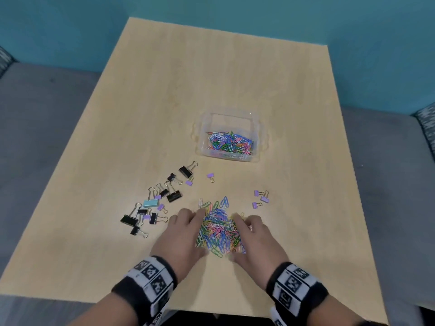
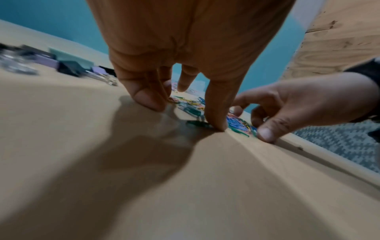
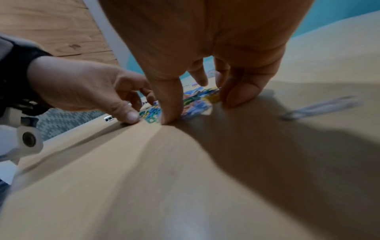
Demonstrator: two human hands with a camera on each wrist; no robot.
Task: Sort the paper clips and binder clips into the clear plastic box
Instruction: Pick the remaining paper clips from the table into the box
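A heap of coloured paper clips (image 1: pixel 220 229) lies on the wooden table (image 1: pixel 211 78) near its front edge. My left hand (image 1: pixel 188 229) cups the heap's left side and my right hand (image 1: pixel 254 236) cups its right side. In both wrist views the fingertips stand on the tabletop, with the paper clips (image 2: pixel 236 123) (image 3: pixel 195 102) between thumbs and fingers. Neither hand has lifted any. The clear plastic box (image 1: pixel 227 114) stands beyond the heap and holds several paper clips (image 1: pixel 229 143) in its near part. Black, purple and one light-blue binder clips (image 1: pixel 162 196) lie scattered to the left.
Three small purple binder clips (image 1: pixel 261 198) lie right of the heap, and another purple one (image 1: pixel 210 176) sits between heap and box. A grey floor and teal wall surround the table. Bare tabletop stretches behind and beside the box.
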